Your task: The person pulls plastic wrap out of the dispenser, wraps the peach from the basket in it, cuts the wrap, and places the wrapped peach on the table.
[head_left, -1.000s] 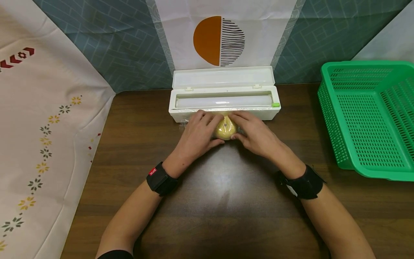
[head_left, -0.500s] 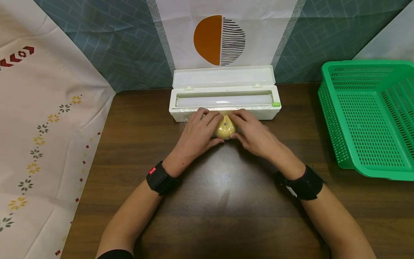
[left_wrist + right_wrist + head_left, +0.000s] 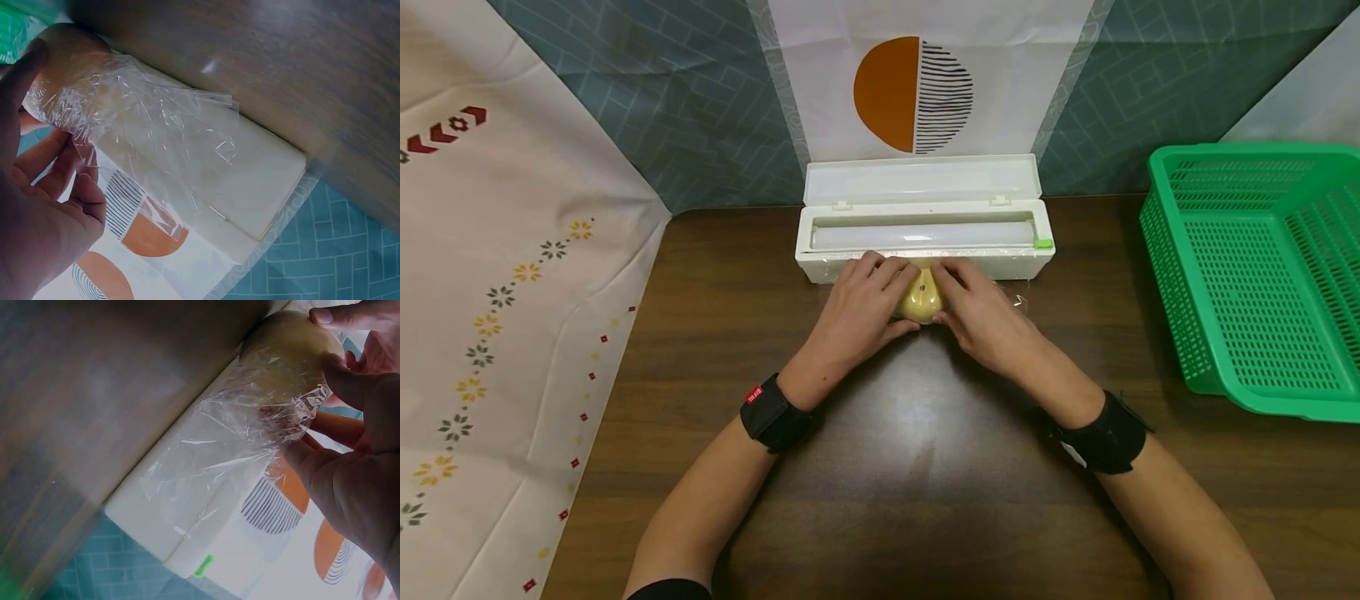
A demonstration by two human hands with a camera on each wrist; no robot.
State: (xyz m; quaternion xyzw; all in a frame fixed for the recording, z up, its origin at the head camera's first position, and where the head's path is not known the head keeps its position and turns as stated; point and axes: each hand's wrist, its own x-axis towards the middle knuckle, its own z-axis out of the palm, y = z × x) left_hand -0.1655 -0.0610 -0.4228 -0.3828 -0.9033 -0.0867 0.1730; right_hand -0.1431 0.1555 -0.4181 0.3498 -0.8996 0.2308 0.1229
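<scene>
A round yellow fruit sits close in front of a white cling film dispenser. Clear cling film is drawn over the fruit, and its crinkled ends spread out on both sides, as the wrist views show. My left hand holds the fruit's left side, thumb at the near edge and fingertips at the far edge. From the right, my right hand grips the fruit and film, its thumb low on the near side. In the right wrist view, fingers bunch the film beneath the fruit.
The dispenser's lid stands raised at the back, with a film roll inside and a green tab at the right end. A green basket occupies the table's right. Cloth hangs border the left and back.
My right hand has shifted slightly left and farther over the fruit, and a loose film end now shows to its right. My left hand stays nearly in place.
</scene>
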